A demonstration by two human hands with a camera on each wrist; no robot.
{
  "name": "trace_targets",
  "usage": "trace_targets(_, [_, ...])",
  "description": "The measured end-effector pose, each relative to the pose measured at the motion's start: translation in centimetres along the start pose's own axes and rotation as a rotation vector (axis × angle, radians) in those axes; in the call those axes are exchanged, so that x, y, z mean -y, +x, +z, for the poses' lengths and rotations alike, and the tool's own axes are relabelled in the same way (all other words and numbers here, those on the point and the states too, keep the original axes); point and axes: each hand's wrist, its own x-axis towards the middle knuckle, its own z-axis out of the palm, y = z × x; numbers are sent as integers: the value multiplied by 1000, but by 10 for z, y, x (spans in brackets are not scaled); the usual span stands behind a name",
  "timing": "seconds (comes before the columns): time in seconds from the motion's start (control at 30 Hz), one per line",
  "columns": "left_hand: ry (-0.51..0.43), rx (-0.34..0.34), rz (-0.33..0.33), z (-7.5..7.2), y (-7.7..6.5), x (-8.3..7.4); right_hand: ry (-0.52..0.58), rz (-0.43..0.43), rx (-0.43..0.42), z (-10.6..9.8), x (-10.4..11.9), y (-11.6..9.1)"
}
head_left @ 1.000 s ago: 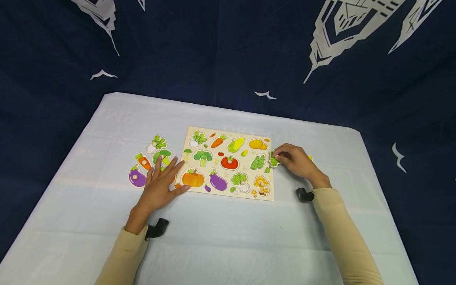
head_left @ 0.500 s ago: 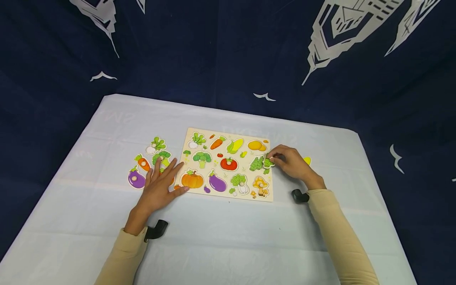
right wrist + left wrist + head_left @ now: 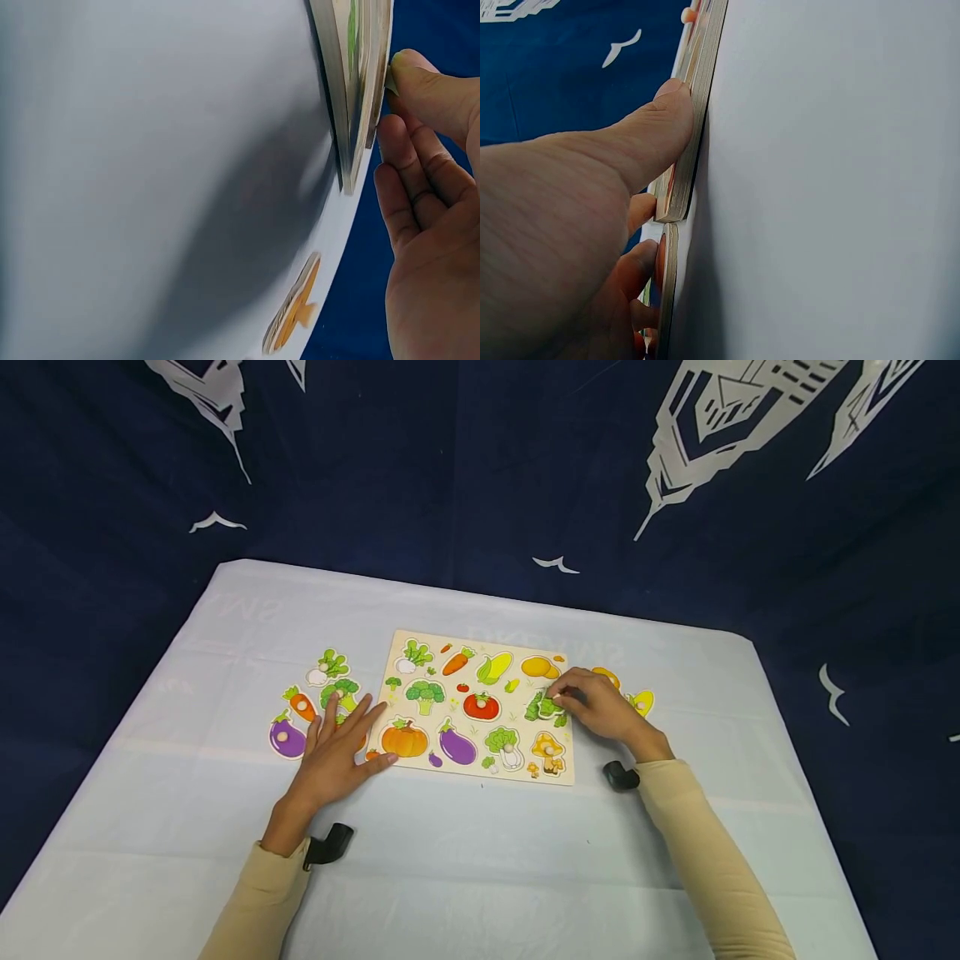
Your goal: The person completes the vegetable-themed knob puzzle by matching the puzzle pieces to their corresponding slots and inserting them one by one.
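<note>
A wooden vegetable puzzle board (image 3: pixel 457 777) lies flat on the table. My left hand (image 3: pixel 335 768) is spread, its thumb and forefinger at the board's left edge; the left wrist view has the thumb (image 3: pixel 664 120) against that edge. With thumb and fingertips, my right hand (image 3: pixel 603 710) pinches the knob of a green vegetable puzzle piece (image 3: pixel 551 708). That piece overlaps the matching green picture at the board's right side and sits slightly askew there. Knobbed tomato (image 3: pixel 481 707), leafy cabbage (image 3: pixel 504 747) and mushroom (image 3: pixel 550 748) pieces sit in the board.
Left of the board lie turnip (image 3: pixel 327 667), broccoli (image 3: pixel 341 692), carrot (image 3: pixel 302 702) and eggplant (image 3: pixel 287 737) pieces; others are partly hidden under my left hand. Beyond my right hand are a yellow-orange piece (image 3: pixel 606 676) and a corn piece (image 3: pixel 642 702). A dark blue curtain (image 3: pixel 450 485) hangs behind.
My right hand has carried the green piece leftward from the board's right edge onto the green picture. The yellow-orange piece has come into sight behind it. My left hand stays put.
</note>
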Motion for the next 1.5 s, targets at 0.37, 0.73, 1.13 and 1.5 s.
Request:
trace_targets(0.37, [6,1,2,1,-1,1,-3,0,28,7,9,4])
trace_targets(0.73, [-2,4,-3,1,-1,1,-1,-10,50,13,14,5])
trace_targets(1.13, [-3,5,-2,0,-2,1,-34,-1,66,15,11,8])
trace_targets(1.5, [-1,2,-1,0,-1,0,-17,21,62,14,14,7])
